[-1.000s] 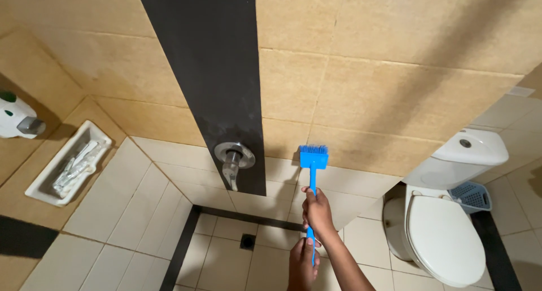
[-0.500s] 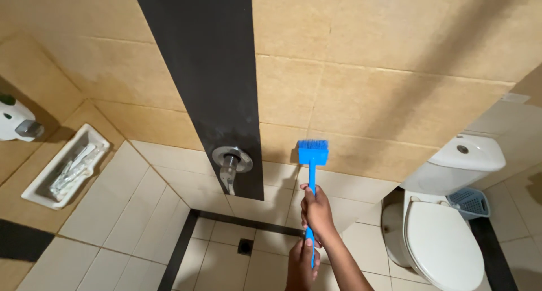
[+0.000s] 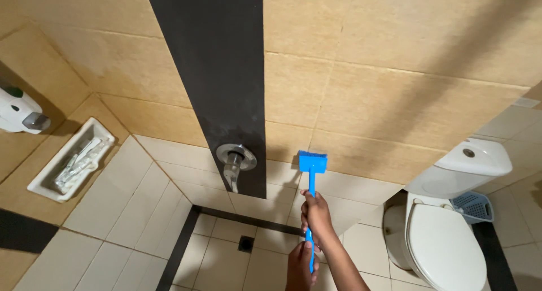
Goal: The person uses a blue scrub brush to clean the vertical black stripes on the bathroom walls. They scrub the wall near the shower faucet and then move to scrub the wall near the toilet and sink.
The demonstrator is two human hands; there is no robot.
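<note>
Both hands clamped on blue brush: right hand upper, left hand lower. Brush head has shifted slightly right of the tap versus before, against beige wall tile.

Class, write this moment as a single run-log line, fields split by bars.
right hand: grips brush handle | left hand: grips handle end | brush: head on tan wall tile | tap: left of brush | toilet: right, lid shut

Right hand and forearm seen bare: no sleeve, glove, ring or watch shown. Left hand likewise bare, cut off by lower frame edge. Fingers seen slender; nails not made out. No clothing caught in view.
</note>
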